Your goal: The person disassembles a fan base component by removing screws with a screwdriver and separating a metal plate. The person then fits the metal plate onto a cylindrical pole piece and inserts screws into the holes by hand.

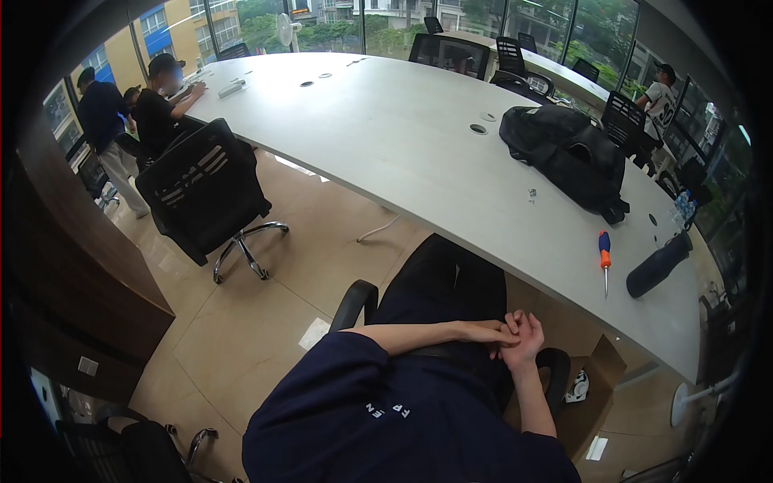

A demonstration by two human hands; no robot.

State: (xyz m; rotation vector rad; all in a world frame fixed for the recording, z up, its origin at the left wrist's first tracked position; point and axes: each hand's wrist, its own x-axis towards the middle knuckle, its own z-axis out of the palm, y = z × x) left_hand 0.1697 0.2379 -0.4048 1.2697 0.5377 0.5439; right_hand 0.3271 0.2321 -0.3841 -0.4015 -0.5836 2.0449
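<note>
My left hand (485,332) reaches across my lap, its fingers stretched out and touching the palm of my right hand (525,338). That right palm faces up, with its fingers apart and loosely bent. No object shows in either hand. Beyond them is the white table (354,129). On it, to the right, a blue and orange screwdriver (605,251) lies beside a dark bottle or case (659,266). Small metal pieces (532,195) sit near a black backpack (564,153).
An open cardboard box (594,402) stands on the floor at my right, holding a white object. A black office chair (201,189) is at the left. Two people sit or stand by the table's far left end; another person (660,101) is at the far right.
</note>
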